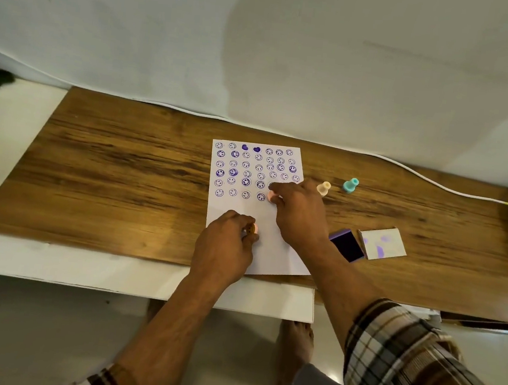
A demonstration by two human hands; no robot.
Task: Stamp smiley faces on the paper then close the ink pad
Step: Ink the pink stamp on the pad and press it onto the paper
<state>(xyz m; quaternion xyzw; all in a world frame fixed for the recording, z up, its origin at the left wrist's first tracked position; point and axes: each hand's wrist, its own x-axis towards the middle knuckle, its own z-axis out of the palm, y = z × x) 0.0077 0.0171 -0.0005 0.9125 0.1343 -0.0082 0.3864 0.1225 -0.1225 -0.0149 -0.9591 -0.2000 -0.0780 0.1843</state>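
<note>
A white sheet of paper [241, 210] lies on a wooden board [107, 170]; it serves as the reference below. Its upper half is covered with rows of purple smiley prints, plus two solid hearts in the top row.

The right hand [299, 216] is closed around a pink stamp [271, 196], which is pressed on the paper at the right end of the lowest printed row.

The left hand [228, 246] is curled on the blank lower part of the paper, pinching a small orange-pink piece [252, 229]; what it is cannot be told.

The ink pad [347, 244] lies open on the board just right of the paper, its lid [382, 243] flipped back beside it.

Beyond the paper's right edge stand a cream stamp [324, 188] and, farther right, a teal stamp [350, 185].
</note>
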